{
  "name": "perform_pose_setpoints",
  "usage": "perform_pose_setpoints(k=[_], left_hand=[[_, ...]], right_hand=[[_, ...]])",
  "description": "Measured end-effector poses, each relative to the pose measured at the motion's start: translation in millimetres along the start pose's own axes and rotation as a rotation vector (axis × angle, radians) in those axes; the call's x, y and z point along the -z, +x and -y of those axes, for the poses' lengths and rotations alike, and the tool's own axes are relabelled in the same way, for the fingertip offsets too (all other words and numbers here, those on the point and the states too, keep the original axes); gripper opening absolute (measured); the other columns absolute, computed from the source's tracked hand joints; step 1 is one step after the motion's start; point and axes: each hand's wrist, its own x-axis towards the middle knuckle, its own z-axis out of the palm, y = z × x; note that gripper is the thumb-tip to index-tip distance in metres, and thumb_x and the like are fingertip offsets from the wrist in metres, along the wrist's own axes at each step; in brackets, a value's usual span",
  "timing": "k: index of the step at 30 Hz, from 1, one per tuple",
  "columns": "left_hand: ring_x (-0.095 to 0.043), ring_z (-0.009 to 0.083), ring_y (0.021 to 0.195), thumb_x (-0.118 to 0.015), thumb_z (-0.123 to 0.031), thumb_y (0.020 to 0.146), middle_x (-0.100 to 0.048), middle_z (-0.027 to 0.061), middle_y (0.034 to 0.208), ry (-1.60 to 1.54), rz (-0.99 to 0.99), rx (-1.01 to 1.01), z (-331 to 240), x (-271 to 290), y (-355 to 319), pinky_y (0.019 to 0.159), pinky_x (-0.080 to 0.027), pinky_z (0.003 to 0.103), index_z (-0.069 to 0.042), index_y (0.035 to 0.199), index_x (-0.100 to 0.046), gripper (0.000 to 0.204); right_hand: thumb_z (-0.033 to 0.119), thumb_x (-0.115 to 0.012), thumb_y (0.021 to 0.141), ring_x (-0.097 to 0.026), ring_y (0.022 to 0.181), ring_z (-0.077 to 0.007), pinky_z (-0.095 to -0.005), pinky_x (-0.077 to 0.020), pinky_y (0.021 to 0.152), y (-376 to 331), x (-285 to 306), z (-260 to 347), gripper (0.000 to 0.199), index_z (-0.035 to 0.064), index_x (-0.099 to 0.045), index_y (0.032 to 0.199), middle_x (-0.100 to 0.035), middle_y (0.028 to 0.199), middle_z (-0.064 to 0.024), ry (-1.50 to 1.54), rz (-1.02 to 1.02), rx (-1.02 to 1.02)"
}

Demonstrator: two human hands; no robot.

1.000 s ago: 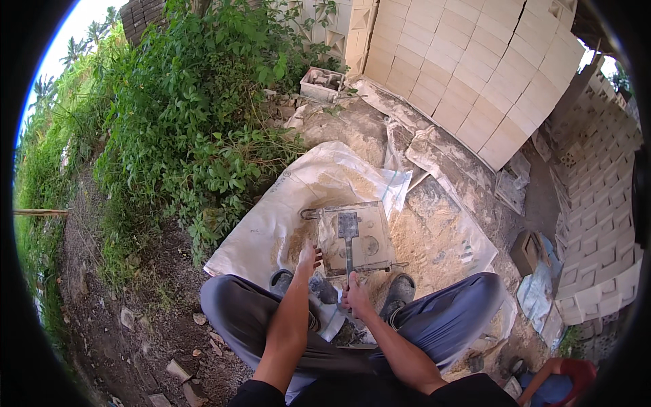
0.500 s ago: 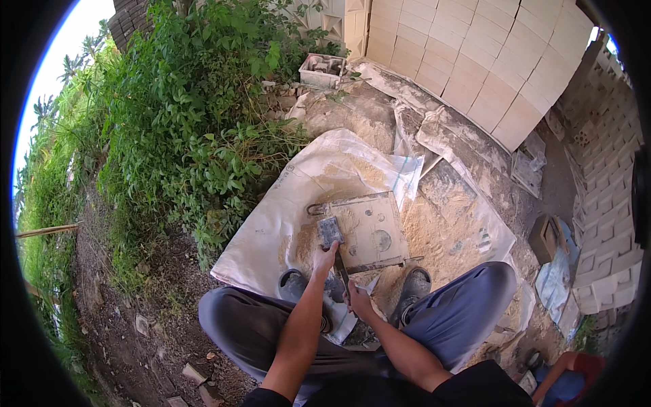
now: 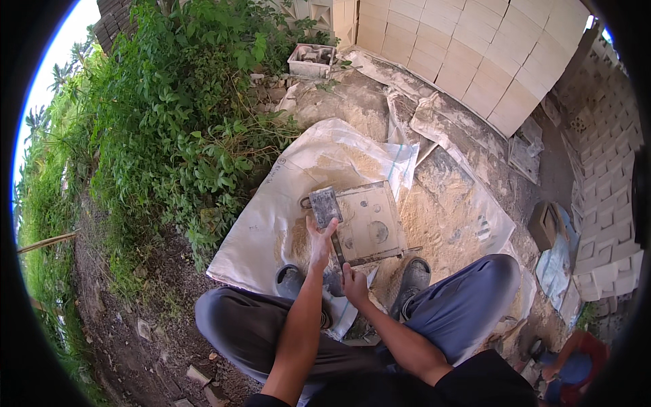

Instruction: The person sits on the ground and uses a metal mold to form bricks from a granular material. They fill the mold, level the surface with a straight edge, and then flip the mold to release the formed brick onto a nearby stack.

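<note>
My right hand (image 3: 354, 283) is closed around the lower end of the dark handle of a mallet (image 3: 327, 206), which has a blocky grey head. Its head is raised over the left edge of a square, pale, dusty mould plate (image 3: 369, 224) with round marks and a dark metal frame. Just below the head, my left hand (image 3: 321, 239) has its fingers spread, with the thumb at the head's lower corner; whether it touches is hard to tell. Beneath the plate lies a white woven sack (image 3: 254, 230) strewn with sandy powder. My dark shoes (image 3: 413, 279) stand at its near side.
Dense green plants (image 3: 183, 102) border the left. A dusty white crate (image 3: 312, 61) stands at the back, beside a stack of pale tiles (image 3: 468, 57). Patterned blocks (image 3: 610, 203) line the right. Another person (image 3: 576, 366) is at the lower right edge.
The mallet's head has risen farther from me over the plate. My left hand has loosened from a grip near the head to spread fingers. The right hand keeps its hold.
</note>
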Motion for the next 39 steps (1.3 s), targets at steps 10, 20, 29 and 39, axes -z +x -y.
perform_pose_setpoints(k=[10,20,29,39], left_hand=[[-0.052,0.0298,0.111,-0.060,-0.058,0.081,-0.053,0.0216,0.120,0.176,-0.261,0.324,32.1,41.6,-14.8,0.095,-0.039,0.040,0.004,0.131,-0.038,0.083],[-0.057,0.0199,0.076,-0.044,-0.047,0.094,-0.061,0.0139,0.096,0.225,-0.430,0.233,87.1,77.0,-7.5,0.069,-0.045,0.032,0.003,0.112,-0.051,0.054],[-0.056,0.0199,0.075,-0.034,-0.048,0.096,-0.060,0.0127,0.094,0.127,-0.348,0.325,91.4,58.5,-1.3,0.069,-0.045,0.032,0.003,0.116,-0.050,0.056],[-0.056,0.0179,0.088,-0.024,-0.051,0.097,-0.061,0.0097,0.116,-0.079,-0.349,0.409,91.4,64.0,5.7,0.071,-0.039,0.033,-0.005,0.124,-0.049,0.060]], right_hand=[[0.060,-0.037,0.092,-0.059,0.060,-0.0338,-0.0447,-0.0442,0.061,10.0,9.0,-87.5,0.072,-0.0011,-0.060,0.061,-0.057,0.053,-0.0154,-0.234,-0.156,-0.259],[0.055,-0.038,0.094,-0.057,0.054,-0.0327,-0.0434,-0.0449,0.059,1.3,7.9,-17.5,0.070,-0.0020,-0.054,0.056,-0.053,0.050,-0.0152,0.018,-0.083,-0.147],[0.055,-0.040,0.092,-0.064,0.072,-0.0409,-0.0491,-0.0453,0.067,1.1,20.6,-45.1,0.069,-0.0052,-0.064,0.070,-0.061,0.065,-0.0249,-0.238,-0.123,-0.240],[0.059,-0.039,0.091,-0.062,0.064,-0.0370,-0.0462,-0.0446,0.062,-9.3,26.5,-74.2,0.073,-0.0056,-0.058,0.063,-0.059,0.060,-0.0219,-0.285,-0.055,-0.375]])
